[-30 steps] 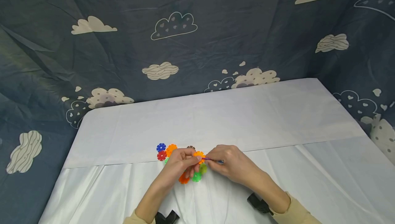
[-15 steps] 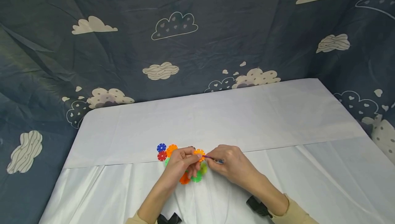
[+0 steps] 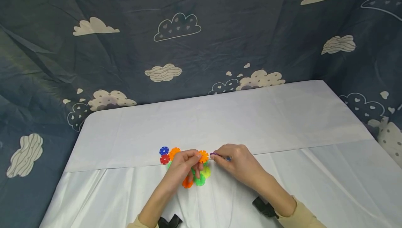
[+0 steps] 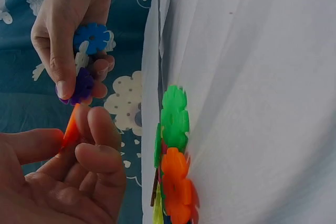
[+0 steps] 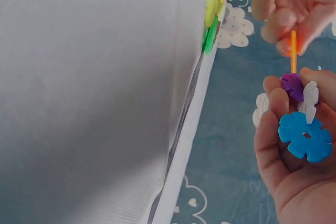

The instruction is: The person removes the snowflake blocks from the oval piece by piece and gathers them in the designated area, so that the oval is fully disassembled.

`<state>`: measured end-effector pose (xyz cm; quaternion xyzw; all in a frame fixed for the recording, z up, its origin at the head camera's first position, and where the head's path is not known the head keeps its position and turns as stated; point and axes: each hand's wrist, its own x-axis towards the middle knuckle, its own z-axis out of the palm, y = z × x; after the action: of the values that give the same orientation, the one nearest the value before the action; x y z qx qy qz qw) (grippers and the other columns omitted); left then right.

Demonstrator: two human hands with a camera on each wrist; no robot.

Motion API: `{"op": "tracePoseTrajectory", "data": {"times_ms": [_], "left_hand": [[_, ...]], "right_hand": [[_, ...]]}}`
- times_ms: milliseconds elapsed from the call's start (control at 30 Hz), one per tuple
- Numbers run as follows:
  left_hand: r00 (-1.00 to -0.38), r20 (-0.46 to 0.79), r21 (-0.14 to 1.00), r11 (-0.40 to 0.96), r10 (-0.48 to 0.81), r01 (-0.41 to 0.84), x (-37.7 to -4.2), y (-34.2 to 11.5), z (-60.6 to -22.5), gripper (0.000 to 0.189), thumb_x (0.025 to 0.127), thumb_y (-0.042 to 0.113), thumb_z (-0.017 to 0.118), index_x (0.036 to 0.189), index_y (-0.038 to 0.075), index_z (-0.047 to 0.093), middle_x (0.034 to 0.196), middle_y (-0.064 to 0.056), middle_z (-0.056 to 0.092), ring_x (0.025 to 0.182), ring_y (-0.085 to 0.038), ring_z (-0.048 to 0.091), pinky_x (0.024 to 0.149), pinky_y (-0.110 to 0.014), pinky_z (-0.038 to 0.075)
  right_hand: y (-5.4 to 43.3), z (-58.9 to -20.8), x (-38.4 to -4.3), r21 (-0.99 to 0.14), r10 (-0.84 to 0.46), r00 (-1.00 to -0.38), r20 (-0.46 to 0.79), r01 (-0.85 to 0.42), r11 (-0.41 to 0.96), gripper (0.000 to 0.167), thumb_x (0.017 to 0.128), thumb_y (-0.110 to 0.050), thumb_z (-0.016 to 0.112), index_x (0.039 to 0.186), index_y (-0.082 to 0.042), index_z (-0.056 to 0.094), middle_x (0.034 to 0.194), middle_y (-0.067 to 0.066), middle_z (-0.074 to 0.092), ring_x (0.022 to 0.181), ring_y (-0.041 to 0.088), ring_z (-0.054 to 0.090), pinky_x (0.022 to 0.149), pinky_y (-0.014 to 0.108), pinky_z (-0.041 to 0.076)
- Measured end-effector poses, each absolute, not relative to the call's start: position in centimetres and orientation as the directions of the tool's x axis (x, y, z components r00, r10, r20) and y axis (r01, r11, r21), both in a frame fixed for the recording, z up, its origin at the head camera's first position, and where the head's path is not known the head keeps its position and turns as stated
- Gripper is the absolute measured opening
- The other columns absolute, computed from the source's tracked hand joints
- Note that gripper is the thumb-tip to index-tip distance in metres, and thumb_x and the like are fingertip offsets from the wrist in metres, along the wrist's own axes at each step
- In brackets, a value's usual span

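In the head view, my left hand (image 3: pixel 182 167) pinches an orange flower-shaped interlocking disc (image 3: pixel 203 156) between thumb and fingers. My right hand (image 3: pixel 237 161) grips a purple disc (image 5: pixel 292 86), which joins a white disc (image 5: pixel 310 100) and a blue disc (image 5: pixel 305 136) in one chain. The orange disc stands edge-on to the purple one in the right wrist view. Only a sliver of space separates them in the head view; the wrist views do not settle whether they touch. Below my left hand lie more discs, among them a green disc (image 4: pixel 174 117), partly covered by the hand.
On the white-covered table (image 3: pixel 282 116), a blue disc (image 3: pixel 164 151), a red disc (image 3: pixel 164 159) and an orange disc (image 3: pixel 174 153) lie left of my hands. A yellow-green disc (image 3: pixel 206 172) lies in front. A dark cloud-print cloth (image 3: pixel 251 29) hangs behind the table.
The purple disc has drawn slightly away from the orange disc's edge as my right hand turned and lifted a little. My left hand stays nearly in place, with the orange disc tilted slightly.
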<state>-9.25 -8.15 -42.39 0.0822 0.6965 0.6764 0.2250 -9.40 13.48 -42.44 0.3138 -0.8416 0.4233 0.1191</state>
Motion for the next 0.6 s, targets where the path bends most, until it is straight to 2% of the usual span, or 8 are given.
{"op": "tracePoseTrajectory", "data": {"times_ms": [67, 167, 267, 433, 600], "left_hand": [[-0.892, -0.206, 0.978, 0.122, 0.402, -0.170, -9.3, -8.2, -42.4, 0.031, 0.102, 0.015, 0.051, 0.092, -0.013, 0.060, 0.070, -0.013, 0.054, 0.045, -0.016, 0.041, 0.040, -0.021, 0.034], [-0.903, -0.217, 0.971, 0.178, 0.372, -0.160, -9.2, -8.2, -42.6, 0.025, 0.099, 0.015, 0.057, 0.091, -0.007, 0.067, 0.063, -0.006, 0.049, 0.042, -0.013, 0.033, 0.040, -0.022, 0.031], [-0.906, -0.234, 0.964, 0.206, 0.354, -0.168, -9.2, -8.2, -42.7, 0.018, 0.095, 0.013, 0.063, 0.093, -0.003, 0.071, 0.060, -0.003, 0.048, 0.042, -0.012, 0.033, 0.040, -0.022, 0.030], [-0.901, -0.258, 0.957, 0.222, 0.350, -0.188, -9.2, -8.2, -43.1, 0.013, 0.092, 0.009, 0.066, 0.093, -0.003, 0.071, 0.057, -0.007, 0.053, 0.040, -0.012, 0.038, 0.039, -0.022, 0.034], [-0.896, -0.262, 0.955, 0.229, 0.358, -0.187, -9.4, -8.2, -43.7, 0.011, 0.090, 0.006, 0.067, 0.094, -0.004, 0.071, 0.063, -0.012, 0.062, 0.039, -0.012, 0.041, 0.038, -0.021, 0.035]], "right_hand": [[13.6, -42.4, -9.5, -0.651, -0.421, -0.787, 0.451, -0.613, 0.449, 0.003, 0.088, -0.010, 0.075, 0.089, -0.009, 0.077, 0.086, -0.010, 0.070, 0.078, 0.002, 0.064, 0.069, 0.019, 0.052], [13.8, -42.3, -9.5, -0.664, -0.415, -0.803, 0.428, -0.591, 0.459, 0.003, 0.088, -0.010, 0.075, 0.090, -0.009, 0.077, 0.086, -0.010, 0.070, 0.079, 0.002, 0.064, 0.070, 0.021, 0.053], [13.9, -42.4, -9.5, -0.677, -0.417, -0.813, 0.406, -0.574, 0.460, 0.004, 0.089, -0.012, 0.074, 0.091, -0.010, 0.077, 0.087, -0.009, 0.070, 0.079, 0.002, 0.064, 0.070, 0.022, 0.054], [14.0, -42.5, -9.5, -0.707, -0.440, -0.818, 0.371, -0.556, 0.438, 0.005, 0.091, -0.013, 0.072, 0.092, -0.011, 0.077, 0.087, -0.008, 0.071, 0.080, 0.003, 0.064, 0.071, 0.024, 0.053], [14.0, -42.6, -9.5, -0.722, -0.457, -0.815, 0.355, -0.550, 0.420, 0.006, 0.092, -0.012, 0.071, 0.093, -0.011, 0.077, 0.088, -0.008, 0.071, 0.081, 0.003, 0.064, 0.072, 0.024, 0.053]]}}
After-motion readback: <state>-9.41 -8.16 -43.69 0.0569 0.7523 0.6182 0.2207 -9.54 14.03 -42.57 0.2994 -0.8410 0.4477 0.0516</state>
